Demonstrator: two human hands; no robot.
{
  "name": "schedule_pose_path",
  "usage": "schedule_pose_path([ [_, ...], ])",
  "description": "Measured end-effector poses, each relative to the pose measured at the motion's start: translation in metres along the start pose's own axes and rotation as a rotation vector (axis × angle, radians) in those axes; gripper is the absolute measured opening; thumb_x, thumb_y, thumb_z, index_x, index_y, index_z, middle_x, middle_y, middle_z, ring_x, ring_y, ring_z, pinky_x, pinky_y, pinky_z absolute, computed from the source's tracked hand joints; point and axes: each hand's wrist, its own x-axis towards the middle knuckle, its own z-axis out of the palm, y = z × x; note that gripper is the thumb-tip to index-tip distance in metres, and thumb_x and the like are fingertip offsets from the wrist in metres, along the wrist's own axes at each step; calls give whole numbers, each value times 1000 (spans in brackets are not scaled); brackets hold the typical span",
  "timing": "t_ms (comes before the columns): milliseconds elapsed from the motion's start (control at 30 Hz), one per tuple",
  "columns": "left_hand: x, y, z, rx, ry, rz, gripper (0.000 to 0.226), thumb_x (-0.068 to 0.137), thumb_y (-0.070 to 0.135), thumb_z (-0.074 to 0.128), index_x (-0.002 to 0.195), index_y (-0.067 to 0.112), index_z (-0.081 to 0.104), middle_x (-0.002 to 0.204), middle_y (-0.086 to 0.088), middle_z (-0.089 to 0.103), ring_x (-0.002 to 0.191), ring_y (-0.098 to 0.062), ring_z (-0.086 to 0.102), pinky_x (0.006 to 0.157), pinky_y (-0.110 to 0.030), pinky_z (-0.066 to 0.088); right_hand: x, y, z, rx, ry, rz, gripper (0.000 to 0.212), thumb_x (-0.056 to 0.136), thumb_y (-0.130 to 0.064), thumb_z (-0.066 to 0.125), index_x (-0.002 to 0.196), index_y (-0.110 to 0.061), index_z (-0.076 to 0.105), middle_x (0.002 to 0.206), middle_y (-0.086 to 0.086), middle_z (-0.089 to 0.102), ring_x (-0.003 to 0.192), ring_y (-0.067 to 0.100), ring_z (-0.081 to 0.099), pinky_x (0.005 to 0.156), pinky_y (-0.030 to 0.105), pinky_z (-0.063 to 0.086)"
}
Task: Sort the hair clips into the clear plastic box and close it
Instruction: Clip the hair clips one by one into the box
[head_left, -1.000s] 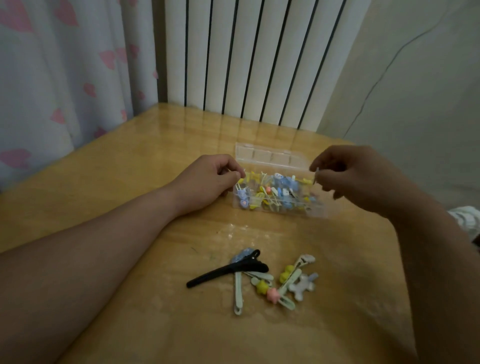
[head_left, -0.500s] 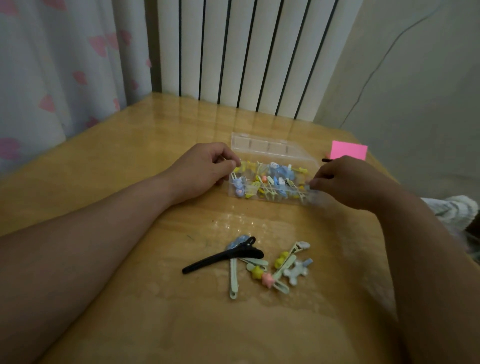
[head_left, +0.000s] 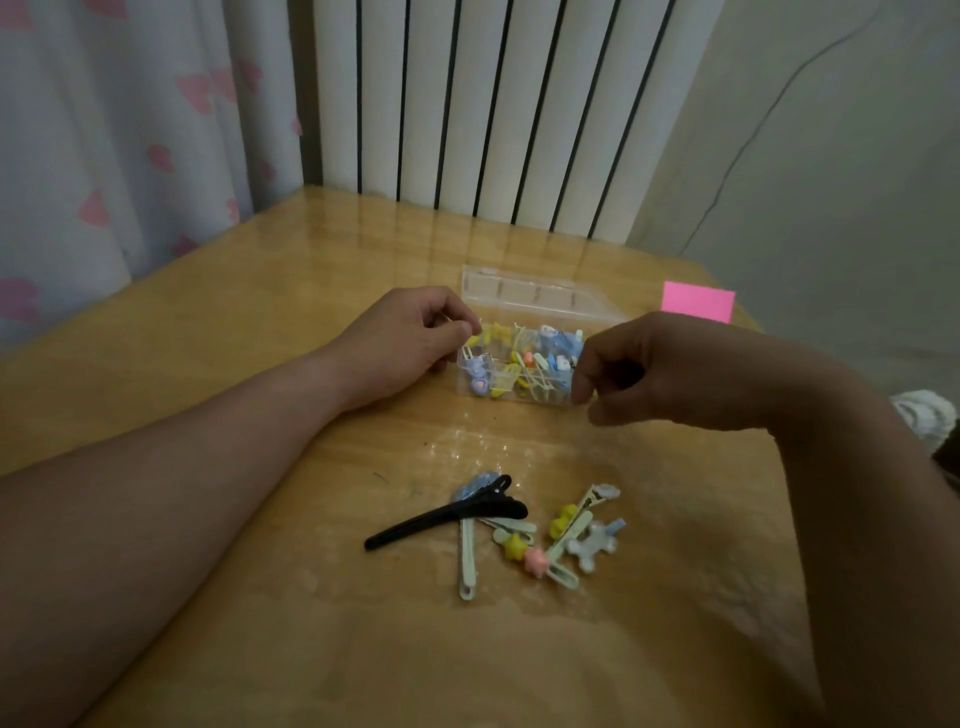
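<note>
The clear plastic box (head_left: 519, 375) is sitting on the counter (head_left: 249, 322) a little past its middle, toward the far edge, with its long side facing the person. Its lid (head_left: 535, 299) is standing open, tipped back behind the box. Small clips (head_left: 524, 358) in yellow, blue, pink and white are filling the see-through compartments in a jumble, and the dividers are showing only faintly.

The left grip (head_left: 410, 338) is resting on the counter at the box's left end, thumb and forefinger curling in and pinching that end at the far left corner. The right grip (head_left: 639, 369) is hovering at the box's right end with fingers curled; it is covering that end, and I cannot tell whether it is holding the wall, a clip or nothing.

Nearer the person, well apart from the box, a loose pile is lying toward the near edge. A long black clip (head_left: 447, 517) is lying slanted across a pale green clip (head_left: 467, 564) and a blue one (head_left: 475, 486). Just beside them a clip with a yellow and a pink star (head_left: 527, 555), a yellow-flower clip (head_left: 571, 519) and a whitish bear-shaped clip (head_left: 592, 546) are overlapping.

A pink note (head_left: 698, 301) is lying at the far right corner of the counter. A white radiator (head_left: 493, 104) is standing behind the far edge, and a curtain (head_left: 104, 130) with pink hearts is hanging along the left edge.
</note>
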Motion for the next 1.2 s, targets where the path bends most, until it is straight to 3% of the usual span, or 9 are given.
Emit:
schedule_pose_path([
  [100,1,-1,1,2,-1,2,13,104,20,64,105,18,77,82,1,70,65,0,61,65,-16,52,0,-6,3,-7,-82,-6,20,91,-29,81,99,-46,75,81,-20,68,70,-1,63,73,28,50],
  [233,2,-2,1,0,4,0,13,103,21,65,104,22,77,80,4,72,66,-1,63,63,-15,51,-5,-7,5,-11,-167,-6,27,94,-24,78,104,-48,74,94,-16,73,87,5,69,85,34,58],
  [367,2,-4,1,-2,11,-5,13,103,21,65,103,22,78,72,13,71,63,3,61,61,-13,49,-25,3,13,58,-255,-36,36,93,-19,78,109,-50,73,105,-19,70,97,3,68,84,22,56],
  [467,2,-5,2,9,9,0,13,103,20,65,103,22,78,73,8,71,64,1,62,62,-13,50,-33,9,24,75,-238,-60,37,91,-23,81,112,-53,71,108,-16,65,97,5,64,87,23,56],
  [767,3,-7,1,24,7,13,13,104,20,65,103,25,77,84,-3,74,66,-2,63,62,-12,51,-32,15,24,2,-188,-35,14,99,-28,71,103,-41,76,99,-29,72,92,-7,67,74,7,48],
  [833,3,-7,1,23,2,13,13,104,21,65,103,26,77,83,-4,74,67,-3,64,63,-14,52,-31,16,22,53,-63,-47,12,100,-30,69,101,-40,76,98,-30,73,92,-9,67,74,4,45],
  [1000,4,-8,1,30,8,19,14,104,20,65,101,27,77,84,-3,74,68,-4,64,63,-14,53,-13,36,23,162,723,55,9,98,-24,72,101,-32,75,87,-18,72,84,-4,66,64,6,46],
  [1067,4,-8,1,28,12,19,14,103,19,65,101,25,77,85,-5,75,67,-3,65,63,-14,52,-4,47,29,82,797,167,8,98,-22,72,102,-28,75,92,-17,71,84,1,65,66,14,44],
  [1200,2,-7,1,29,16,17,14,103,20,65,102,25,78,87,-4,76,67,-1,64,62,-12,51,10,57,39,-24,684,239,9,95,-24,73,98,-24,82,99,-5,73,84,11,62,64,29,42],
])
